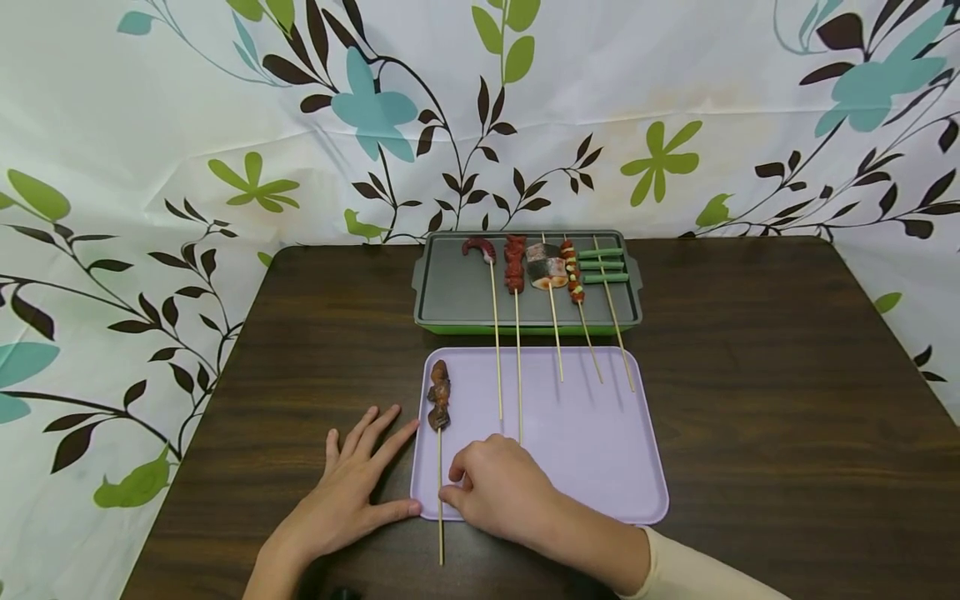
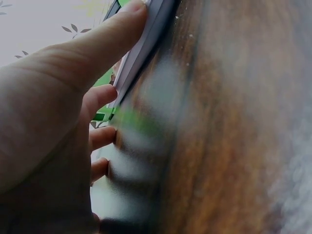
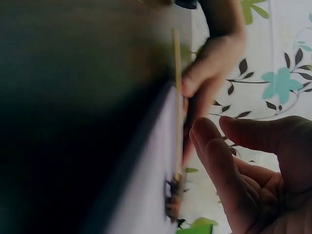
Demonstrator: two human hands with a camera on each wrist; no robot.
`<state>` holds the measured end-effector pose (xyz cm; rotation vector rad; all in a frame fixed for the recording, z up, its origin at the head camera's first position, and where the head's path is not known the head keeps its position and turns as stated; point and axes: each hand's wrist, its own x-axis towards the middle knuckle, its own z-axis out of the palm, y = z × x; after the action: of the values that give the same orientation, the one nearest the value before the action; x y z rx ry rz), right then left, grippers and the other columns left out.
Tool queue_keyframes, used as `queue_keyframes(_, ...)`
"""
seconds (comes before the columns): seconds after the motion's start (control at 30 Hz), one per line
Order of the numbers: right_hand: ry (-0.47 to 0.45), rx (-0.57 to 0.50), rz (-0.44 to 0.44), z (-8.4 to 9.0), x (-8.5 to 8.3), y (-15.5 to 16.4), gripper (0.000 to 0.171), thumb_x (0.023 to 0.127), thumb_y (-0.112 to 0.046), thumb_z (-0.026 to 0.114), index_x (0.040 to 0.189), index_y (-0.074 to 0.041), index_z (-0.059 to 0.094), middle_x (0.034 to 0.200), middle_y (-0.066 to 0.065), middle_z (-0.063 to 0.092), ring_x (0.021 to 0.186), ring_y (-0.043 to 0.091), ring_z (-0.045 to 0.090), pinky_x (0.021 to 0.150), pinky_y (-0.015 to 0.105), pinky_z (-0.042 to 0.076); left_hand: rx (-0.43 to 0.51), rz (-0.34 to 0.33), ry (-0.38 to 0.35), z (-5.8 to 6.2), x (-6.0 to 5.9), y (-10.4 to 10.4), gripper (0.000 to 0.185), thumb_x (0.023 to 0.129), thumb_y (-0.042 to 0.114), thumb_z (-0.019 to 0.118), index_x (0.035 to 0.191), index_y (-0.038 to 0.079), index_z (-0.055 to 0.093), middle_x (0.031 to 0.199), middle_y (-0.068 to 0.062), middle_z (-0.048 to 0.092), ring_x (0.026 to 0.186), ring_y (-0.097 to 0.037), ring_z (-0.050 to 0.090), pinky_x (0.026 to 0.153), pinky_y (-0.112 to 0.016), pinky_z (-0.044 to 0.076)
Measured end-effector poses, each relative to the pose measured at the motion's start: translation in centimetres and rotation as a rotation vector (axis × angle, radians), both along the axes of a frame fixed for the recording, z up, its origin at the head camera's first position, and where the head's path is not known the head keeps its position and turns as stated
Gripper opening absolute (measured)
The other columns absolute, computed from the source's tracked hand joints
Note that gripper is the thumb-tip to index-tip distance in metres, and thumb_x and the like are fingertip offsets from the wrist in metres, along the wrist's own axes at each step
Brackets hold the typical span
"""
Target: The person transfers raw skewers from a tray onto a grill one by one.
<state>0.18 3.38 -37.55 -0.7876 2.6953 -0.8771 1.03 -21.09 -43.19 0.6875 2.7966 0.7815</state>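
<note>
A skewer of brown meat (image 1: pixel 438 406) lies along the left edge of a lilac tray (image 1: pixel 592 450), its stick running out over the tray's front rim. My right hand (image 1: pixel 495 487) rests on the tray just right of that stick. In the right wrist view its loosely curled fingers (image 3: pixel 214 156) stand a little apart from the stick (image 3: pixel 176 97) and hold nothing. My left hand (image 1: pixel 348 492) lies flat on the table with fingers spread. Its thumb (image 2: pixel 112 34) touches the tray's edge (image 2: pixel 146 44) near the front left corner.
Behind the tray stands a grey grill pan (image 1: pixel 457 296) with a green base. Several skewers lie on it: red sausage (image 1: pixel 480 247), red meat (image 1: pixel 514 262), fish (image 1: pixel 547 267), green beans (image 1: pixel 602 265). Their sticks reach over the tray. A floral cloth hangs behind and beside the dark table (image 1: pixel 750 375).
</note>
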Motion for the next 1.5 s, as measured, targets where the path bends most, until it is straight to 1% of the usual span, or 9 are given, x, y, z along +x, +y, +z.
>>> queue_keyframes(0.13, 0.047, 0.038, -0.033, -1.3, 0.5, -0.7, 0.018, 0.080, -0.031, 0.079, 0.076, -0.014, 0.076, 0.067, -0.009, 0.066, 0.060, 0.003, 0.056, 0.054, 0.023, 0.045, 0.001, -0.001, 0.004, 0.0, 0.0, 0.0, 0.092, 0.080, 0.062, 0.070, 0.156, 0.033, 0.027, 0.162, -0.005, 0.016, 0.147, -0.038, 0.004, 0.101, -0.078, -0.001)
queue_keyframes(0.27, 0.082, 0.053, -0.076, -2.1, 0.7, -1.2, 0.020, 0.081, -0.033, 0.078, 0.078, -0.013, 0.076, 0.070, -0.006, 0.068, 0.063, 0.010, 0.061, 0.056, 0.027, 0.048, 0.001, -0.001, 0.010, -0.1, -0.1, 0.0, 0.092, 0.080, 0.062, 0.070, 0.156, 0.034, 0.027, 0.162, -0.005, 0.016, 0.147, -0.038, 0.005, 0.100, -0.078, 0.000)
queue_keyframes(0.43, 0.067, 0.046, -0.122, -2.7, 0.5, -1.8, 0.023, 0.081, -0.035, 0.078, 0.079, -0.012, 0.077, 0.071, -0.004, 0.070, 0.064, 0.013, 0.063, 0.057, 0.029, 0.049, -0.003, 0.004, 0.010, 0.0, -0.1, 0.0, 0.092, 0.080, 0.062, 0.070, 0.156, 0.034, 0.027, 0.162, -0.005, 0.016, 0.147, -0.038, 0.005, 0.100, -0.078, 0.000)
queue_keyframes(0.77, 0.035, 0.021, -0.140, -3.3, 0.1, -2.3, 0.020, 0.078, -0.034, 0.081, 0.074, -0.015, 0.076, 0.068, -0.007, 0.067, 0.058, 0.007, 0.056, 0.053, 0.024, 0.044, -0.008, 0.010, 0.005, -0.2, -0.1, -0.1, 0.091, 0.080, 0.063, 0.069, 0.156, 0.035, 0.027, 0.162, -0.004, 0.015, 0.147, -0.038, 0.004, 0.101, -0.077, -0.002)
queue_keyframes(0.93, -0.015, -0.017, -0.158, -3.5, 0.1, -2.0, 0.016, 0.077, -0.031, 0.081, 0.072, -0.016, 0.075, 0.068, -0.010, 0.067, 0.057, 0.002, 0.053, 0.053, 0.021, 0.043, -0.008, 0.008, 0.009, -0.2, 0.0, 0.0, 0.091, 0.080, 0.064, 0.069, 0.156, 0.034, 0.027, 0.162, -0.004, 0.015, 0.147, -0.038, 0.004, 0.102, -0.077, -0.001)
queue_keyframes(1.1, -0.084, -0.101, -0.175, -3.7, 0.1, -1.6, 0.013, 0.077, -0.025, 0.081, 0.071, -0.016, 0.075, 0.061, -0.014, 0.064, 0.055, -0.004, 0.052, 0.051, 0.017, 0.042, -0.008, 0.007, 0.012, -0.2, 0.0, 0.0, 0.091, 0.080, 0.064, 0.069, 0.156, 0.034, 0.027, 0.162, -0.005, 0.016, 0.147, -0.038, 0.005, 0.102, -0.077, -0.001)
queue_keyframes(1.23, -0.149, -0.149, -0.199, -3.7, 0.2, -1.3, 0.010, 0.077, -0.022, 0.080, 0.073, -0.014, 0.075, 0.057, -0.017, 0.059, 0.052, -0.006, 0.050, 0.050, 0.017, 0.041, -0.007, 0.005, 0.014, -0.2, 0.0, 0.0, 0.091, 0.080, 0.064, 0.069, 0.155, 0.034, 0.028, 0.162, -0.005, 0.016, 0.147, -0.038, 0.005, 0.102, -0.077, -0.001)
queue_keyframes(1.4, -0.277, -0.241, -0.234, -3.7, 0.4, -1.0, 0.009, 0.080, -0.018, 0.079, 0.075, -0.012, 0.074, 0.054, -0.019, 0.058, 0.045, -0.005, 0.053, 0.046, 0.019, 0.044, -0.007, 0.002, 0.014, -0.2, 0.0, 0.0, 0.091, 0.080, 0.064, 0.069, 0.155, 0.034, 0.028, 0.162, -0.005, 0.016, 0.147, -0.038, 0.005, 0.101, -0.077, -0.001)
queue_keyframes(1.5, -0.362, -0.317, -0.253, -3.6, 0.5, -0.9, 0.008, 0.082, -0.014, 0.078, 0.077, -0.010, 0.073, 0.052, -0.017, 0.058, 0.042, -0.001, 0.057, 0.041, 0.021, 0.043, -0.005, 0.003, 0.012, -0.2, 0.0, 0.0, 0.091, 0.080, 0.064, 0.069, 0.156, 0.034, 0.028, 0.162, -0.005, 0.016, 0.147, -0.038, 0.005, 0.101, -0.077, -0.001)
